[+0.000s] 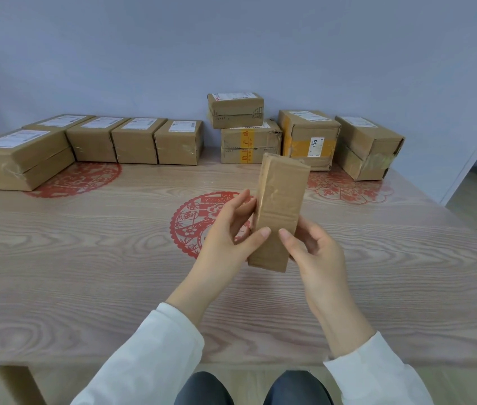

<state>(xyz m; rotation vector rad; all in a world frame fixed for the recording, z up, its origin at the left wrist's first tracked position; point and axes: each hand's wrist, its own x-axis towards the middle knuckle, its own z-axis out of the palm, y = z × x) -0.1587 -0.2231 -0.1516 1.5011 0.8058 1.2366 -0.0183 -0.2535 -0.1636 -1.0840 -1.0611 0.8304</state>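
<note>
A narrow brown cardboard box (278, 206), sealed with clear tape, is held upright and slightly tilted above the middle of the table. My left hand (228, 232) grips its left side, thumb on the front face and fingers behind the edge. My right hand (313, 249) grips its lower right side, thumb on the front face, fingers behind. No label shows on the face turned to me.
The wooden table (85, 258) bears red paper-cut decorations (199, 220). A row of labelled cardboard boxes (135, 140) lines the back left. At the back right stand more boxes, one stacked pair (243, 127) and two taped ones (309, 138). A wall runs behind.
</note>
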